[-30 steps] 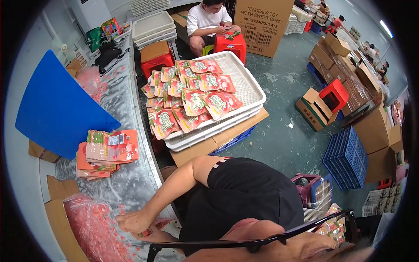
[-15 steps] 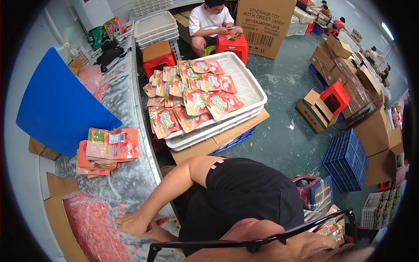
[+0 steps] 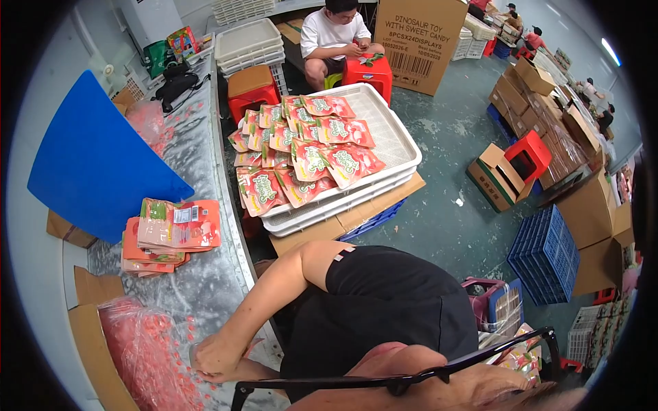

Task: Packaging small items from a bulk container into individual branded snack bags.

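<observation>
My right hand [image 3: 214, 357] is low over the grey worktop [image 3: 164, 294], its fingers curled together. Anything inside them is too small or hidden to make out. Close under it lies my left hand [image 3: 241, 371], its fingers covered by the right one; a pale pouch-like edge shows beside the wrists. Small pink pieces [image 3: 190, 327] are scattered by the fingers. They lie next to a clear plastic bag [image 3: 140, 342] full of similar pink pieces, in an open carton [image 3: 88, 349]. Farther up the worktop sits a stack of flat red pouches [image 3: 178, 226].
A blue curved board [image 3: 103, 161] stands behind the stack. Across the worktop's edge, white trays [image 3: 394, 147] hold many filled red pouches [image 3: 308, 161]. A seated person [image 3: 336, 34] is beyond, near a red stool [image 3: 367, 75]. Blue crates [image 3: 545, 253] and cartons [image 3: 497, 175] stand on the floor.
My right hand has drawn back slightly from the bag of pink pieces, toward my left hand. Its fingers have gone from spread on the worktop to curled.
</observation>
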`<state>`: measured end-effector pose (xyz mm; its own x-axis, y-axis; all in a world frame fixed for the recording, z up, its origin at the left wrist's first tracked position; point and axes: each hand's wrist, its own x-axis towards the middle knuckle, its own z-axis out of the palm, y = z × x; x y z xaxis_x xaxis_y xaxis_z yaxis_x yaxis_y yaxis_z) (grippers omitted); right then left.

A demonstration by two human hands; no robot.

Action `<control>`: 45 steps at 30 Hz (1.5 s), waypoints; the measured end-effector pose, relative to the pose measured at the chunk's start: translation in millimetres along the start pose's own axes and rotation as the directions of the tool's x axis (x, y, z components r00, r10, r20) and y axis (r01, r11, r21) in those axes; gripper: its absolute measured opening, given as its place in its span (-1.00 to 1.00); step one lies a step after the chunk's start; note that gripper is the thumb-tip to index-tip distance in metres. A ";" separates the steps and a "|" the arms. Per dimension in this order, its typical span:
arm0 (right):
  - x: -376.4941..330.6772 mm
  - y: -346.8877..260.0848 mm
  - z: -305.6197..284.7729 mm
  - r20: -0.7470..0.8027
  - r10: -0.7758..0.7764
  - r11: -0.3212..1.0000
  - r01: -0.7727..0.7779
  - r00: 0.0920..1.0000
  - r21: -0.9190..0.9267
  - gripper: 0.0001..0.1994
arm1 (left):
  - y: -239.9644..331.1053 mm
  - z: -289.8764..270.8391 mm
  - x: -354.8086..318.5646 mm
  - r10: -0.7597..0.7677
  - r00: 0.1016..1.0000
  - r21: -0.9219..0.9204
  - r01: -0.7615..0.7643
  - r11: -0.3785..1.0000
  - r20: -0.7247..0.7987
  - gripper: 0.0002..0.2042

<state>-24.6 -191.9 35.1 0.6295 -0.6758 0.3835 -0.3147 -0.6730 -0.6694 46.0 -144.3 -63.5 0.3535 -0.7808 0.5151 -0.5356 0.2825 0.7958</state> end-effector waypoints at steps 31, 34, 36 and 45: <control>11.6 33.9 -35.5 0.752 -0.503 0.781 0.596 0.426 0.185 -0.72 | 71.8 -7.9 -40.0 -0.265 0.962 -0.285 0.237 0.929 -0.062 0.02; 12.4 44.9 -43.3 0.816 -0.374 0.904 0.369 0.441 0.215 -0.73 | 79.4 -8.5 -42.5 -0.309 0.950 -0.315 0.281 0.906 -0.039 -0.02; 8.1 38.8 -51.8 0.788 -0.335 0.919 0.365 0.516 0.152 -0.73 | 84.4 -9.5 -44.8 -0.335 0.942 -0.337 0.307 0.890 -0.027 -0.05; 19.8 19.2 -67.8 0.792 -0.266 0.890 0.455 0.549 -0.016 -0.61 | 98.0 -2.0 -31.6 -0.405 0.911 -0.460 0.391 0.797 0.072 -0.17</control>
<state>-66.4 -238.6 73.0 0.9923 0.0461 -0.1148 -0.0052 -0.9117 -0.4109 -16.1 -90.9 -1.2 0.4840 -0.8662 0.1243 0.0639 0.1767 0.9822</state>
